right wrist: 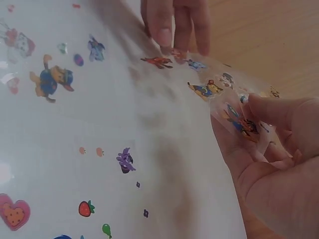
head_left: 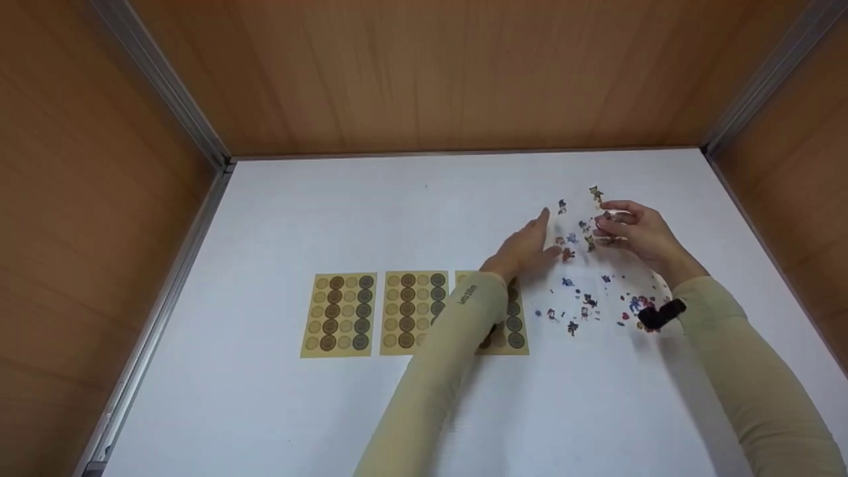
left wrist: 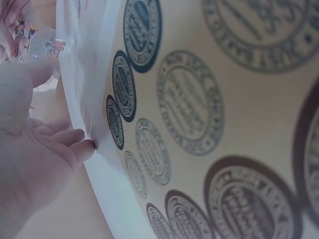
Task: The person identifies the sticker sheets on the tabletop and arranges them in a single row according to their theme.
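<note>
A clear sticker sheet (head_left: 572, 238) printed with small cartoon dogs is at the back right of the table. My right hand (head_left: 644, 240) pinches its right side between thumb and fingers; in the right wrist view the sheet (right wrist: 204, 88) bends where the hand (right wrist: 281, 164) grips it. At the sheet's left side is my left hand (head_left: 522, 249), fingers extended and thumb apart, with its fingertips at the sheet's edge. The left wrist view shows that hand (left wrist: 35, 144) with loosely bent fingers, a fingertip by the white surface.
More clear sticker sheets (head_left: 583, 301) with small figures, hearts and fruit lie nearer me on the white table (head_left: 265, 411). Three tan sheets of round stickers (head_left: 339, 315) lie in a row to the left, the rightmost partly under my left arm. Wooden walls (head_left: 424, 79) surround the table.
</note>
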